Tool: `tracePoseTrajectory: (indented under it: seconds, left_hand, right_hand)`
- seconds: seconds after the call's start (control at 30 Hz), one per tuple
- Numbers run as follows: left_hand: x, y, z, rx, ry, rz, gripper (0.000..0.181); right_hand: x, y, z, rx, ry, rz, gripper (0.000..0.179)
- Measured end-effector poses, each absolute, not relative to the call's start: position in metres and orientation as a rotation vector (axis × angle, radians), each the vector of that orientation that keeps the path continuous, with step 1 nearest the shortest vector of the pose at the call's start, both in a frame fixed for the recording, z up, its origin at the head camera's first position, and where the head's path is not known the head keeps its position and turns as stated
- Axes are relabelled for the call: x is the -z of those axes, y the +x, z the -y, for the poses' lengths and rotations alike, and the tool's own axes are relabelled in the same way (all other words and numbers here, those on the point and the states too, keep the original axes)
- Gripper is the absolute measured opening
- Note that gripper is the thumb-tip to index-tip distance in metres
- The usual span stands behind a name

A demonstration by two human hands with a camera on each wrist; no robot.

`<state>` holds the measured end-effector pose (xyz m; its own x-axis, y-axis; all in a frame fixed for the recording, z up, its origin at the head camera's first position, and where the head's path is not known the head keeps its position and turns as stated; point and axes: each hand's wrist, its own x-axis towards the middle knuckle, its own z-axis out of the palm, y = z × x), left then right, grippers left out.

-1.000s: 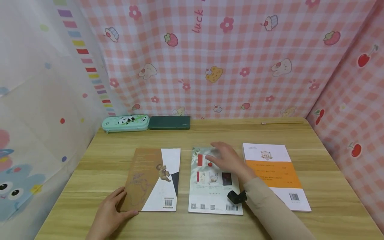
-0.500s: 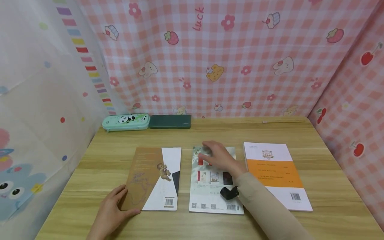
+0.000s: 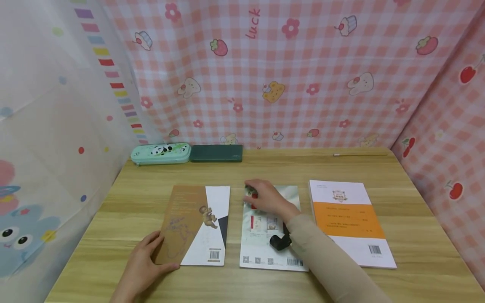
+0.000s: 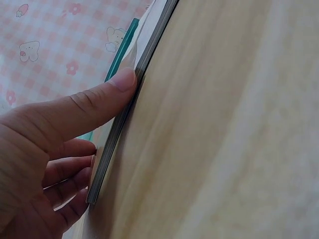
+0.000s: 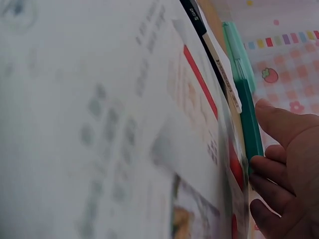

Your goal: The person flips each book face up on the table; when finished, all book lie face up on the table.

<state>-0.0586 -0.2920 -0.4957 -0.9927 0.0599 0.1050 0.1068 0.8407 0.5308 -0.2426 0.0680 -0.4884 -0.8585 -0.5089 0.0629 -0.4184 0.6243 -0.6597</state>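
Note:
My left hand [image 3: 142, 261] is at the near left corner of a brown-and-white book [image 3: 216, 254]. In the left wrist view its thumb [image 4: 122, 79] touches the book's near edge, while the other fingers lie against the left side. My right hand [image 3: 267, 198] is over the far left part of a pale green-and-white magazine [image 3: 261, 246], covering some of its printed pictures. In the right wrist view the fingers are loosely bent beside the magazine's edge with nothing held. A black wrist camera [image 3: 280, 242] hangs below the right sleeve.
To the right lies a white book with an orange band [image 3: 345, 221]. Along the back of the wooden table [image 3: 280, 168] are a mint panda pencil case [image 3: 161, 154], a dark green case [image 3: 217, 153] and a thin stick [image 3: 360, 155]. A pink checked curtain [image 3: 322, 109] hangs behind.
My right hand has moved left across the magazine toward its far left corner, with its fingers more bent. My left hand has stayed at the brown-and-white book's corner.

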Motion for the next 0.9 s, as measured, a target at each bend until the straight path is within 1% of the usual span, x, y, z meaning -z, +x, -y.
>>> tracePoseTrajectory:
  seconds: [0.17,0.37,0.63,0.73,0.9]
  left_hand:
    - [0.496,-0.057,0.293,0.870,-0.119,2.944,0.103]
    - [0.498,-0.056,0.294,0.901,-0.108,2.930,0.098]
    - [0.497,-0.054,0.294,0.930,-0.099,2.919,0.094]
    - [0.497,-0.054,0.295,0.937,-0.102,2.915,0.093]
    - [0.497,-0.056,0.294,0.941,-0.091,2.911,0.093]
  right_hand:
    - [0.495,-0.247,-0.057,1.002,-0.877,-2.708,0.058]
    - [0.496,-0.250,-0.048,1.009,-0.933,-2.699,0.059]
    - [0.496,-0.254,-0.034,0.981,-0.940,-2.685,0.052]
    - [0.496,-0.255,-0.030,0.970,-0.978,-2.690,0.048]
    - [0.494,-0.255,-0.025,0.939,-1.035,-2.688,0.046]
